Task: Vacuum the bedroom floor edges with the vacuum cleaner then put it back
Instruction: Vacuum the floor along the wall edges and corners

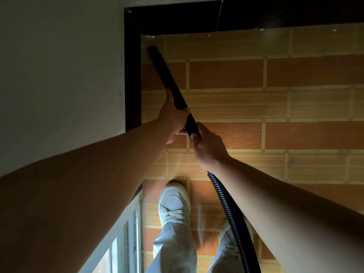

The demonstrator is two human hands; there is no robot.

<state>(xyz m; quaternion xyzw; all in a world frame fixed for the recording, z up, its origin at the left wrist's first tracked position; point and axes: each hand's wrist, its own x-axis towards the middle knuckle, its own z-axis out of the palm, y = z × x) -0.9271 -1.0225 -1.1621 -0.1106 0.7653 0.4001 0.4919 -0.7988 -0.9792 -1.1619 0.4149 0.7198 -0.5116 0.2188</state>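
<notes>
We are gripping the vacuum tube (165,65) with both hands, left hand (173,115) ahead of right hand (208,147), angling its tip toward eleven o'clock to reach the floor (295,104) corner by the skirting (132,79).

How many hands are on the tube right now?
2. The left hand grips the tube mid-length, nearer the nozzle; the right hand grips its rear end, where the hose starts.
</notes>
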